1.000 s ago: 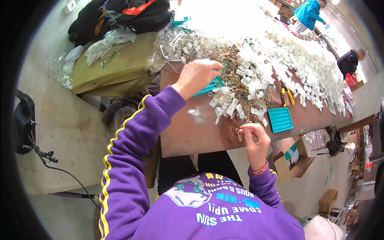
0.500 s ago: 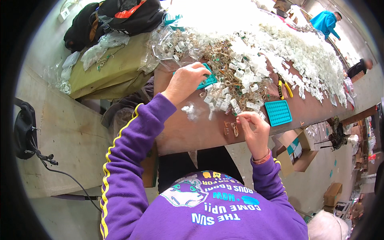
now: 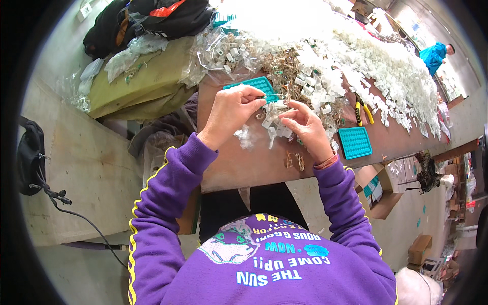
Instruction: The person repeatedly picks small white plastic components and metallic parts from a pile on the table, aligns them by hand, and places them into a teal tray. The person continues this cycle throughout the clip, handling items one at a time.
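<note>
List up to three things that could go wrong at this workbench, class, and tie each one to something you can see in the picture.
1. The left hand and right hand work close together over loose white clips; a small one could slip off unnoticed.
2. Two small brown pieces lie near the table's front edge and could be knocked to the floor.
3. The yellow-handled pliers lie half among the white pile, easy to bury or grab blindly.
</note>
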The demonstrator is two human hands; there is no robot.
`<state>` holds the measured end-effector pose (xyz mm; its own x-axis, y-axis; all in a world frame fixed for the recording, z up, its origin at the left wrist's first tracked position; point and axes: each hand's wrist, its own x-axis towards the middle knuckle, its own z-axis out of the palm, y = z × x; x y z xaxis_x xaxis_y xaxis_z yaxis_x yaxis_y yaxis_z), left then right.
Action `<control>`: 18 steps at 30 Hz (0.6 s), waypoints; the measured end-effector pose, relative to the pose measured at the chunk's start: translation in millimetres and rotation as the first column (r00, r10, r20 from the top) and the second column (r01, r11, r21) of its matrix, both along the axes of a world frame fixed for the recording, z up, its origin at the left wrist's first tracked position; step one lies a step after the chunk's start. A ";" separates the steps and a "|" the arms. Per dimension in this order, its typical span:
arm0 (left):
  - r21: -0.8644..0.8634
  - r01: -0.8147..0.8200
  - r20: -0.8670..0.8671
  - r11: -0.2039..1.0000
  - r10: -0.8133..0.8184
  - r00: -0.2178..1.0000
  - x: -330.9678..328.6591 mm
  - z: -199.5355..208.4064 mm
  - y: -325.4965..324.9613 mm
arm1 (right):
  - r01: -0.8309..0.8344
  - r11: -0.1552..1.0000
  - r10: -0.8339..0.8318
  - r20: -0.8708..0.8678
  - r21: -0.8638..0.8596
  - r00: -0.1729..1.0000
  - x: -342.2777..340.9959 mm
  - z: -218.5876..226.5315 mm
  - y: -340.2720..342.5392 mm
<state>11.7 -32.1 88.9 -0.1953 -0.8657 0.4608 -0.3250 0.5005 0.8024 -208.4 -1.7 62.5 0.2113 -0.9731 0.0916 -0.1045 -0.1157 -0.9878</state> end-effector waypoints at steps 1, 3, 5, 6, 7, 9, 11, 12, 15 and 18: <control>0.032 -0.014 -0.002 0.999 0.014 1.000 0.4 -2.7 0.2 | 0.007 1.000 -0.007 -0.014 0.019 1.000 0.6 -2.9 1.5; 0.196 0.007 -0.027 0.981 -0.001 1.000 1.9 -8.3 0.1 | 0.069 0.998 -0.069 -0.080 -0.003 0.994 1.7 -5.2 3.4; 0.346 0.063 -0.134 0.936 -0.017 0.991 4.1 -14.3 1.0 | 0.091 0.995 -0.092 -0.035 -0.029 0.995 2.9 -3.8 3.9; 0.404 0.115 -0.229 0.907 -0.021 0.973 5.0 -17.5 2.2 | 0.100 0.994 -0.101 -0.018 -0.038 0.995 3.1 -2.1 4.0; 0.461 0.162 -0.317 0.872 -0.009 0.948 5.3 -21.1 3.4 | 0.119 0.991 -0.121 -0.031 -0.055 0.992 3.2 -0.1 4.1; 0.423 0.155 -0.258 0.892 -0.045 0.965 5.5 -28.4 6.5 | 0.156 0.983 -0.162 -0.054 -0.098 0.985 3.9 3.6 5.0; 0.405 0.144 -0.208 0.903 -0.062 0.976 6.7 -34.8 9.9 | 0.213 0.970 -0.218 -0.035 -0.115 0.975 5.5 6.3 5.8; 0.402 0.140 -0.191 0.905 -0.067 0.979 7.5 -37.6 11.6 | 0.237 0.961 -0.242 -0.020 -0.140 0.970 6.3 7.1 6.3; 0.449 0.193 -0.208 0.873 -0.108 0.972 9.3 -42.1 16.4 | 0.281 0.945 -0.280 0.034 -0.166 0.959 8.4 8.2 7.1; 0.550 0.329 -0.345 0.767 -0.150 0.926 10.9 -40.2 23.7 | 0.268 0.952 -0.256 0.092 -0.151 0.962 9.7 8.4 7.3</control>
